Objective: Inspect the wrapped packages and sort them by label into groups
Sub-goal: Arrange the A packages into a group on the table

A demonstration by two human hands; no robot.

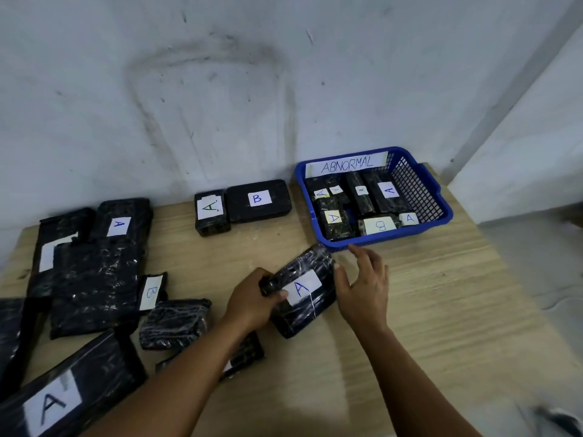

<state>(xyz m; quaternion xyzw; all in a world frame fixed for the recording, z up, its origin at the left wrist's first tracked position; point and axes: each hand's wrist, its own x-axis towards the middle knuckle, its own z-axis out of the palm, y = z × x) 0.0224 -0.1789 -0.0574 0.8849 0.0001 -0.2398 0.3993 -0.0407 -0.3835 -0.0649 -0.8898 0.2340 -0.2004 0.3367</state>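
One view only, from the camera on my head; it looks forward and down across the wooden table (426, 310) toward the wall (220, 89); wide-angle, close above my forearms; the blue basket (419, 197) sits far right.

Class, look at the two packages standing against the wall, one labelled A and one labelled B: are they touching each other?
Touching. The head view shows the A package pressed side to side against the B package, with no table visible between them.

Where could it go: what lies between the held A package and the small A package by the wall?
Bare wooden table between held A package and small A package, head view.
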